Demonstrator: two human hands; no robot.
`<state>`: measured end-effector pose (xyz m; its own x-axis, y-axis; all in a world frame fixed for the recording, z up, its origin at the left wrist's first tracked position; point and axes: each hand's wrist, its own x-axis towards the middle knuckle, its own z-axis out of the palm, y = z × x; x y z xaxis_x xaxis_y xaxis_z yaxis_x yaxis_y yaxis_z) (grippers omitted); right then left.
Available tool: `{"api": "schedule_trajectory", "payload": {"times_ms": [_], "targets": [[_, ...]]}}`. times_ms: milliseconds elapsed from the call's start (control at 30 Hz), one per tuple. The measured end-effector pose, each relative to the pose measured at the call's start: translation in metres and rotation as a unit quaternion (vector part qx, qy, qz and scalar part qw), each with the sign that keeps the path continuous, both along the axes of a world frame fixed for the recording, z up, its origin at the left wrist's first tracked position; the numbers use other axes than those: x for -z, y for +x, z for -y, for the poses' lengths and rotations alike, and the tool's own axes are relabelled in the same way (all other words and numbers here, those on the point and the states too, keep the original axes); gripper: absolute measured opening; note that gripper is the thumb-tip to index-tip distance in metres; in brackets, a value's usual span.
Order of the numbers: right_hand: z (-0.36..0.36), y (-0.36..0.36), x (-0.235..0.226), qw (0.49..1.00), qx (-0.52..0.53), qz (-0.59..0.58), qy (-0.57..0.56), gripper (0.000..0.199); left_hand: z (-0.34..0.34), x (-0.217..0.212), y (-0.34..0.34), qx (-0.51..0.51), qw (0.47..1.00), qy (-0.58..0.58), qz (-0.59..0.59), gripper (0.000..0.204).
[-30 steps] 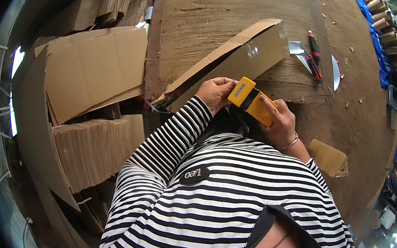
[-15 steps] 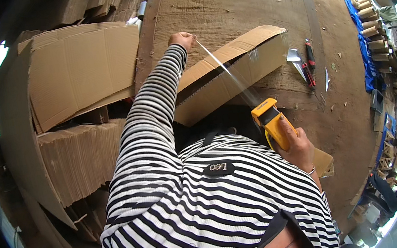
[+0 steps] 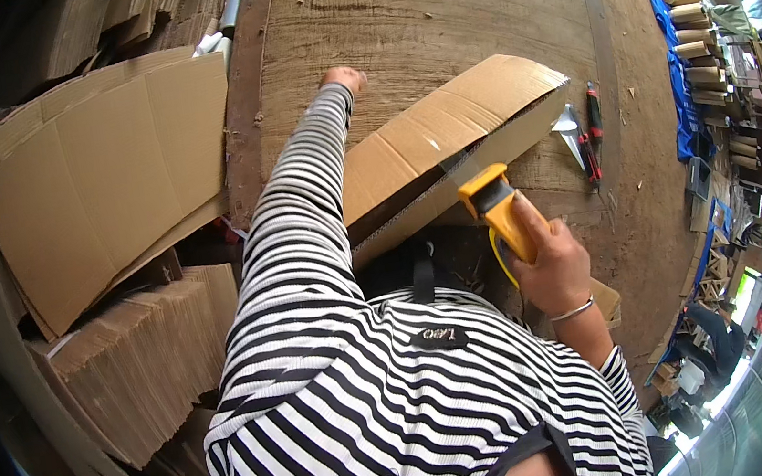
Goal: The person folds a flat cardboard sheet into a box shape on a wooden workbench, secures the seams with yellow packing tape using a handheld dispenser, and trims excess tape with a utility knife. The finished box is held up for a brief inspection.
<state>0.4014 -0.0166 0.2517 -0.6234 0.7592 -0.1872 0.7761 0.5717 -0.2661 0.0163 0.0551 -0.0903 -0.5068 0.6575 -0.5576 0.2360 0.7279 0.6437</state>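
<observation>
My right hand (image 3: 555, 265) is wrapped around a yellow tape dispenser (image 3: 510, 222), its head close to the near side of a long cardboard box (image 3: 452, 123). Clear packing tape (image 3: 461, 168) runs from the dispenser toward the box's gap; beyond that it shows only as a faint glint. My left hand (image 3: 345, 79) is closed over the bench at the box's far left side, in line with the tape. Its fingertips are small and partly hidden, pinched at the tape's end. The box lies tilted across the bench edge, its long flap slightly raised over a dark gap.
The box rests on a worn wooden bench top (image 3: 390, 15). Red-and-black hand tools (image 3: 589, 138) lie right of the box. Large folded cardboard sheets (image 3: 109, 182) and a thick cardboard stack (image 3: 133, 367) stand at left. Cardboard rolls (image 3: 693, 33) line the far right.
The dispenser has moved up and slightly left, closer to the box. The box flap has tipped toward me, narrowing the gap. My left hand stays nearly in place, and the tape shows less clearly.
</observation>
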Motion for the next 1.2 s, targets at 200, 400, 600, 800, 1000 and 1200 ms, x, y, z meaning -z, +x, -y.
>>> {"api": "schedule_trajectory", "payload": {"times_ms": [200, 400, 600, 800, 1000, 1200], "targets": [[0.018, 0.038, 0.044, 0.998, 0.032, -0.055, -0.021, 0.073, 0.018, -0.002, 0.077, -0.129, 0.983, -0.031, 0.125, 0.018], [0.02, 0.061, 0.068, 0.995, 0.016, -0.096, -0.013, 0.071, 0.03, 0.024, 0.08, -0.054, 0.994, -0.043, 0.081, 0.022], [0.029, 0.095, 0.091, 0.993, 0.011, -0.116, 0.025, 0.068, 0.028, -0.013, 0.082, 0.077, 0.982, -0.079, 0.15, 0.03], [0.037, 0.119, 0.115, 0.987, 0.0, -0.154, 0.036, 0.071, 0.044, 0.016, 0.086, 0.056, 0.977, 0.023, 0.206, 0.044], [0.041, 0.12, 0.123, 0.985, 0.011, -0.17, 0.041, 0.071, 0.048, -0.041, 0.1, 0.163, 0.978, 0.039, 0.121, 0.067], [0.036, 0.11, 0.136, 0.984, -0.002, -0.17, 0.048, 0.082, 0.046, -0.084, 0.115, 0.227, 0.971, -0.065, 0.032, 0.078]]}}
